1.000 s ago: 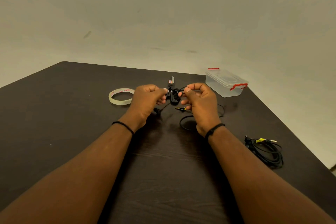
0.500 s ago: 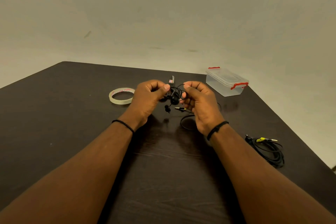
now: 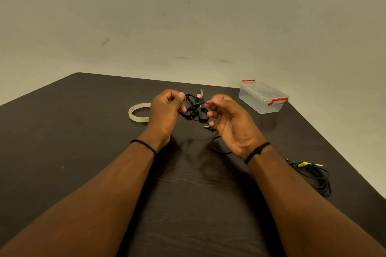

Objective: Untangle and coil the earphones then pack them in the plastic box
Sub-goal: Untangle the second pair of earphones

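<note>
A tangled pair of black earphones (image 3: pixel 195 110) hangs between my hands above the middle of the dark table (image 3: pixel 83 131). My left hand (image 3: pixel 167 110) pinches the tangle from the left. My right hand (image 3: pixel 231 123) pinches a strand from the right, palm turned partly up. The cable's loose end loops down onto the table under my right hand, with its plug (image 3: pixel 208 127) beside my fingers. The clear plastic box (image 3: pixel 262 96) with red clips stands shut at the far right.
A roll of clear tape (image 3: pixel 139 112) lies left of my left hand. A second black cable bundle (image 3: pixel 313 177) with a yellow tag rests near the table's right edge. A small tag (image 3: pixel 199 95) sits behind the tangle.
Both hands have lifted slightly and drawn a little apart, spreading the tangle. My right hand has rotated palm up.
</note>
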